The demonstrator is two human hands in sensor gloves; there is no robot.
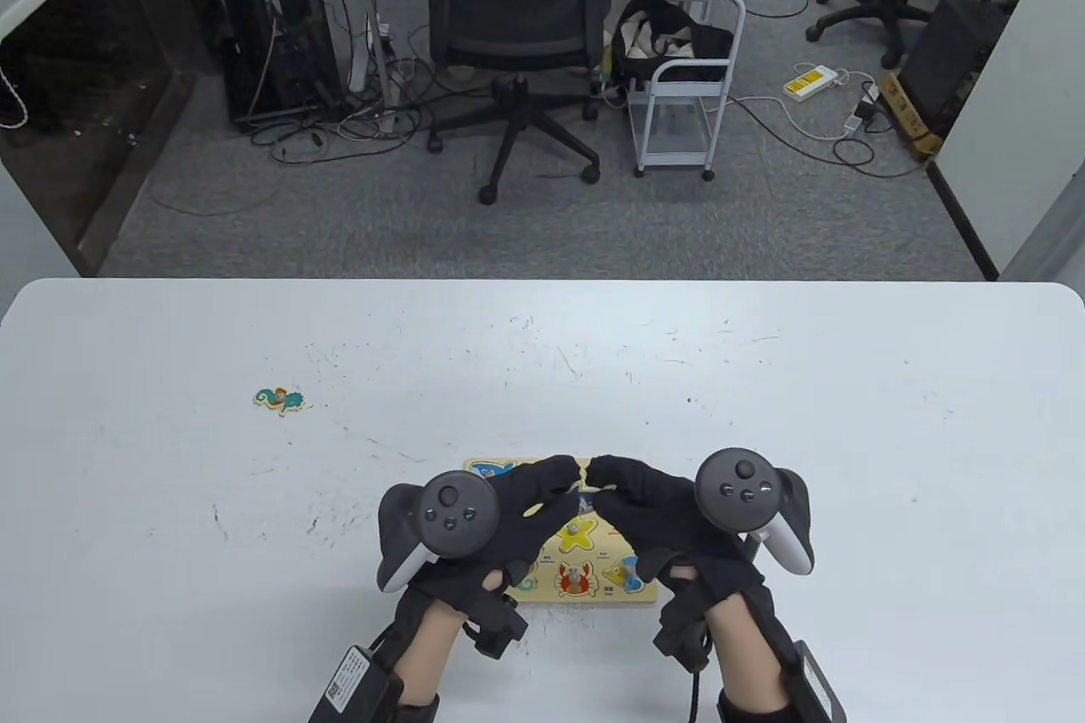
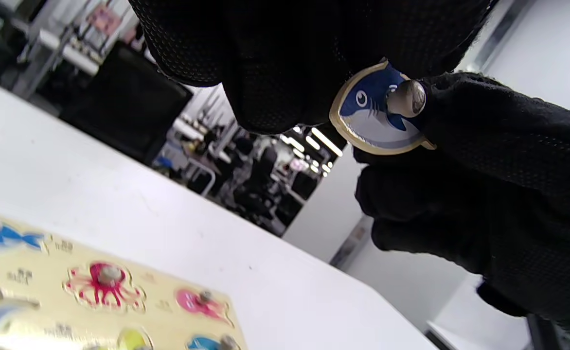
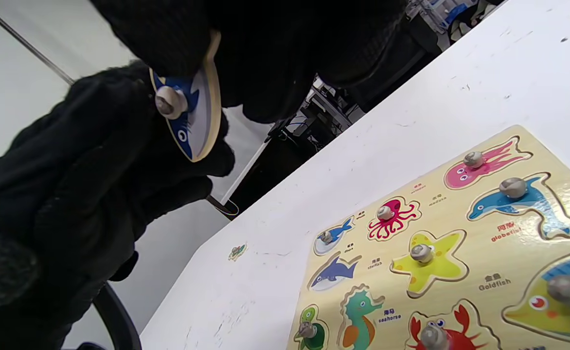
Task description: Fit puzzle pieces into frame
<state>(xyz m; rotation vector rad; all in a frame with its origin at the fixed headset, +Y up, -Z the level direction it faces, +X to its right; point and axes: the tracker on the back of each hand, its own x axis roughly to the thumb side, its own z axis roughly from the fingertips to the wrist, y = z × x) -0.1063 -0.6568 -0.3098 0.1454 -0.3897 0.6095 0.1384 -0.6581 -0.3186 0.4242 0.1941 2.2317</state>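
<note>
both gloved hands meet fingertip to fingertip above the puzzle frame (image 1: 585,587) at the table's near edge. left hand (image 1: 517,503) and right hand (image 1: 644,503) pinch one blue shark piece (image 2: 380,114) between them, lifted off the board. only the wrist views show it; a seahorse piece (image 1: 279,400) lies well apart, far left.

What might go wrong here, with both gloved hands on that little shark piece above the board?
The shark piece is held in the air between the left hand and right hand; a clumsy handover may drop it onto seated pieces. Both hands hide much of the puzzle board from above, so lining up the empty shark slot may be harder. The seahorse piece lies far off.
</note>
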